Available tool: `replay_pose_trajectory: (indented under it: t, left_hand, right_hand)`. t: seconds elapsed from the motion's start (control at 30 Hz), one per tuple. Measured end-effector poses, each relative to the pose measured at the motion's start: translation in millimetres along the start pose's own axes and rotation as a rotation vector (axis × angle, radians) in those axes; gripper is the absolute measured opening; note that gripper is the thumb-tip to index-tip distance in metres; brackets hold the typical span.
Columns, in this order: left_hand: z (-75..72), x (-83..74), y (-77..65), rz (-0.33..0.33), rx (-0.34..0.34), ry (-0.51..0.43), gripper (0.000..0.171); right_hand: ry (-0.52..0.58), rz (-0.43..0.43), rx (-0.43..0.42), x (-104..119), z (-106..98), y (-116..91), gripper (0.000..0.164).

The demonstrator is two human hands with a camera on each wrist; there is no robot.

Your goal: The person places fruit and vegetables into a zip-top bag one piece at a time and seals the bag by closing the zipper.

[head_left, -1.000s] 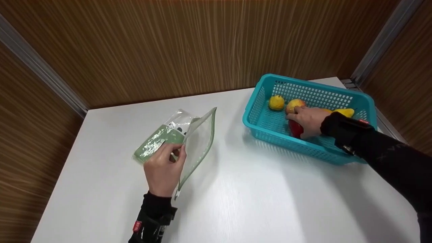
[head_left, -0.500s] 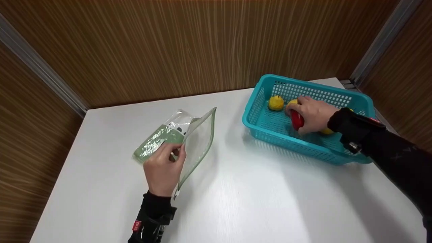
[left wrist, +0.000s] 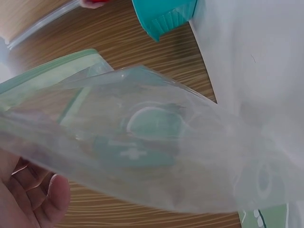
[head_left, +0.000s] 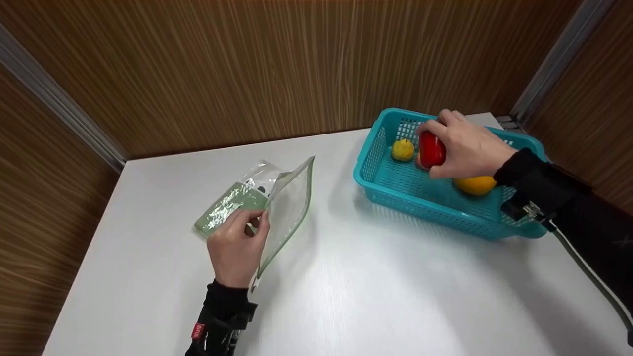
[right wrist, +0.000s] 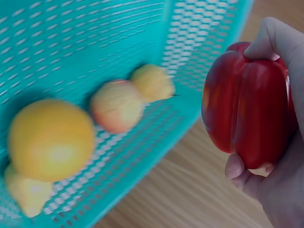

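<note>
Pinched at its rim by my left hand (head_left: 238, 249), a clear zip bag (head_left: 289, 210) with green trim stands with its mouth spread apart. Its green printed part (head_left: 232, 205) lies flat on the table; the wrist view looks through the clear plastic (left wrist: 142, 137). My right hand (head_left: 470, 148) grips a red bell pepper (right wrist: 249, 107), thumb on one side and fingers on the other. The pepper is raised above the teal basket (head_left: 425, 200). Below it in the basket lie a yellow fruit (head_left: 403, 150), a reddish-yellow apple (right wrist: 117, 106), an orange (right wrist: 51, 140) and a yellow pear-shaped fruit (right wrist: 28, 190).
A white table (head_left: 341, 277) carries both the bag and the basket. Behind it rises a wood-grain panel (head_left: 247, 74), with another panel on each side. The basket stands near the table's back right corner.
My right hand has taken hold of the bell pepper and lifted it up from the basket's bottom, uncovering the orange. The left hand stays nearly still with the bag.
</note>
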State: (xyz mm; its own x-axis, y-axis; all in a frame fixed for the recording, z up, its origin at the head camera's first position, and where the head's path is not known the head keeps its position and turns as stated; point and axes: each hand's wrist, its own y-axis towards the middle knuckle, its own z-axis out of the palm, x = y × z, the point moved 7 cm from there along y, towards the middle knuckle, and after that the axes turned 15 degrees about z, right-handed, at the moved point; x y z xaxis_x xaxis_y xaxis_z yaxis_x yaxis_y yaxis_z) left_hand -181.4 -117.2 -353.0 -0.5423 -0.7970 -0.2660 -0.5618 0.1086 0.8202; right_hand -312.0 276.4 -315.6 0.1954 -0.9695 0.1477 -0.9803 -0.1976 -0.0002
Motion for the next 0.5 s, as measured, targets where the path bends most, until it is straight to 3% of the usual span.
replay_pose_trajectory:
  t: [0.23, 0.5]
  left_hand:
    - [-0.9, 0.9, -0.5, -0.004, 0.0, -0.007, 0.007]
    - [-3.6, 1.6, -3.3, -0.018, -0.003, 0.011, 0.006]
  right_hand:
    - [0.088, -0.07, -0.102, 38, -20, -22, 0.08]
    - [0.183, -0.202, -0.165, 89, -5, -42, 0.079]
